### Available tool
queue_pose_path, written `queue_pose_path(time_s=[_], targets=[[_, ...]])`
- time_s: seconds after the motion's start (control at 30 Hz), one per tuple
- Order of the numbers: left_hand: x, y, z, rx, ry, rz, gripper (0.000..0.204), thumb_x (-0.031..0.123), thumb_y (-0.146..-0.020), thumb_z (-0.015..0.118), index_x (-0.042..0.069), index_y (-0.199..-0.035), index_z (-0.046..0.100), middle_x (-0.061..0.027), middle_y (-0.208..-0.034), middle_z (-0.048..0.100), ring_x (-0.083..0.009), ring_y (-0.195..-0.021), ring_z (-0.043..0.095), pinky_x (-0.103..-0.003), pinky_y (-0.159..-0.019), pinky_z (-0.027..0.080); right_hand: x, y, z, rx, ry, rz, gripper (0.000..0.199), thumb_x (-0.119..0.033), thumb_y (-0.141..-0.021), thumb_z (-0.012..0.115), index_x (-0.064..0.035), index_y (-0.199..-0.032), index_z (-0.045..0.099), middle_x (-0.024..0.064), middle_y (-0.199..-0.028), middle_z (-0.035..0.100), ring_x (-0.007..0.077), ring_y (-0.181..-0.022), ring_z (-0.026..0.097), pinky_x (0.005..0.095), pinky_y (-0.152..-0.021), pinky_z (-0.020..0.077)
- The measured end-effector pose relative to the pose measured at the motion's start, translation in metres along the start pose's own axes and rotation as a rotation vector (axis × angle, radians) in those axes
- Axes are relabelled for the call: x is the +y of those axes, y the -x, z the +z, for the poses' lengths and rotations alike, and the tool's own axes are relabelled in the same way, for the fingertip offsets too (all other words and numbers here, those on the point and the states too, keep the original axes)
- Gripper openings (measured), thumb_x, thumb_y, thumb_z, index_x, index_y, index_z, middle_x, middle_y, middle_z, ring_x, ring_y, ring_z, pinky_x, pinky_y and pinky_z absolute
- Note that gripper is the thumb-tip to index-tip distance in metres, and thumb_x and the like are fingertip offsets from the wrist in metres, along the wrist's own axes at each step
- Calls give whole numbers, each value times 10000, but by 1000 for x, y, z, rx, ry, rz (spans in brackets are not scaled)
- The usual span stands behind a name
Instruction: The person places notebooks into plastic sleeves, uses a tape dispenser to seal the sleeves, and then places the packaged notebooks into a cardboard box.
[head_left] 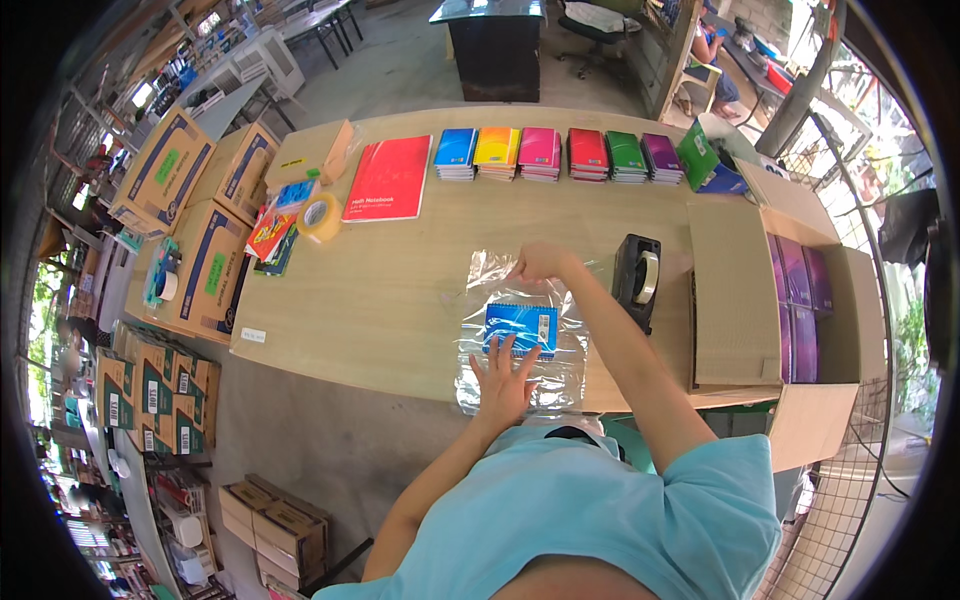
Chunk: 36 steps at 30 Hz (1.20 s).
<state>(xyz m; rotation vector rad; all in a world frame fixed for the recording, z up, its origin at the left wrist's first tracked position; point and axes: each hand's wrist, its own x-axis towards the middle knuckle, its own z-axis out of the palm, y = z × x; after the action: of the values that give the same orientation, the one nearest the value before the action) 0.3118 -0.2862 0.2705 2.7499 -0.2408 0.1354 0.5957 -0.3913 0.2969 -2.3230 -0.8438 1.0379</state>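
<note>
A small blue spiral notebook point(519, 329) lies on a clear plastic sheet point(467, 372) near the table's front edge. My left hand point(503, 388) rests flat with fingers spread, its fingertips on the notebook's lower part. Beyond the notebook, my right hand point(543, 262) is curled at the far edge of the plastic, pinching it; its fingertips are partly hidden. The plastic looks wrinkled and extends past the notebook on all sides. To the right of my right forearm stands a black tape dispenser point(637, 283).
Stacks of small notebooks in several colours, such as a green stack point(626, 157), line the table's far edge beside a large red notebook point(389, 180). A tape roll point(320, 217) lies at left. An open carton point(735, 300) holding purple packs stands right; cardboard boxes point(208, 262) stand left.
</note>
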Motion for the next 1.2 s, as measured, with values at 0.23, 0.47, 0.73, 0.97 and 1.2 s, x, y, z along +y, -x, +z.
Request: queue_pose_path(time_s=[0.23, 0.47, 0.73, 0.97, 1.2], targets=[[14, -5, -7, 29, 10, -99, 866, 225, -687, 823, 327, -1448, 422, -212, -1488, 258, -445, -1425, 222, -772, -1025, 181, -40, 69, 81, 565, 345, -71, 188, -136, -779, 637, -129, -928, 751, 133, -880, 691, 326, -800, 673, 447, -713, 563], [16, -10, -9, 18, 53, -161, 822, 135, -708, 797, 296, -1436, 450, -290, -1495, 237, -511, -1422, 183, -740, -1068, 165, -43, 81, 115, 875, 243, -232, 168, -87, -778, 636, -148, -884, 752, 87, -875, 626, 277, -903, 634, 419, -696, 553], [6, -8, 12, 88, 59, -68, 579, 36, -784, 658, 226, -1326, 580, -333, -1545, 136, -554, -1434, 114, -638, -1137, 177, -42, 79, 139, 901, 234, -244, 138, -47, -694, 639, -98, -800, 710, 56, -851, 601, 272, -891, 628, 404, -684, 545], [-11, -16, 18, 62, 46, 2, 490, 74, -859, 580, 181, -1337, 575, -326, -1566, 120, -560, -1428, 141, -665, -1124, 171, -43, 76, 148, 941, 259, -184, 133, -26, -641, 658, -92, -754, 684, 65, -841, 596, 281, -866, 617, 417, -673, 537], [-19, -28, 31, 37, -7, 22, 762, 175, -842, 624, 33, -1510, 285, -345, -1568, 47, -584, -1427, 66, -710, -1107, 111, -54, 77, 155, 1044, 192, -129, 111, -19, -636, 655, -74, -732, 664, 75, -820, 592, 293, -836, 612, 429, -658, 519]])
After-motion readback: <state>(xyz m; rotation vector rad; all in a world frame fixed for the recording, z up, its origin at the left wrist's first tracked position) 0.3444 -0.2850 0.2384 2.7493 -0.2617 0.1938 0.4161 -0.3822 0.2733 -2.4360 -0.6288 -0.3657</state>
